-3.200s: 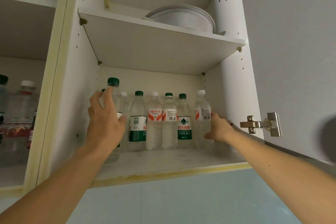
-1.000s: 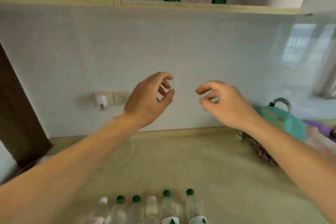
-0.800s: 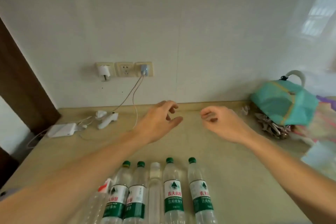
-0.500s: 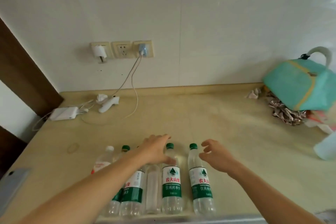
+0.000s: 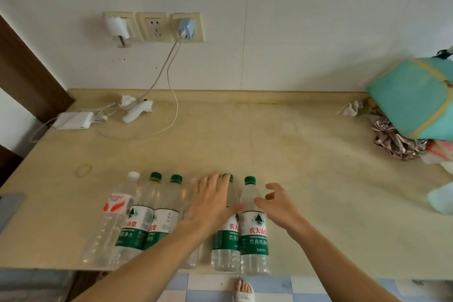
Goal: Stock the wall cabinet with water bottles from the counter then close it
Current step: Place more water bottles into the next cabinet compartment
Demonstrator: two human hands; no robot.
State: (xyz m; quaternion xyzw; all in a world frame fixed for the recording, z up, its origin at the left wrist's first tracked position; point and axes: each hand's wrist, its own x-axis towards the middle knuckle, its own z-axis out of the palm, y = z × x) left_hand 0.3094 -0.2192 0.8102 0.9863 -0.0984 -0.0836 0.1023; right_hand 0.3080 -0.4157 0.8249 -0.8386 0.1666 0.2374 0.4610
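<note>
Six water bottles [image 5: 253, 228] upright in row at counter [image 5: 306, 154] front edge, 6 o'clock. Left hand [image 5: 210, 203] spread flat over middle bottles. Right hand [image 5: 277, 205] wide, fingers loosely curved beside rightmost bottle, holding nothing.

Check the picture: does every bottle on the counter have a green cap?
No, the leftmost bottle on the counter has a white cap, unlike the green-capped bottle at the right end.

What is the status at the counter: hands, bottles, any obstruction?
Left hand open, over the bottle row. Right hand open beside the rightmost bottle, nothing gripped yet. Six bottles upright at the counter edge. Nothing blocking.
</note>
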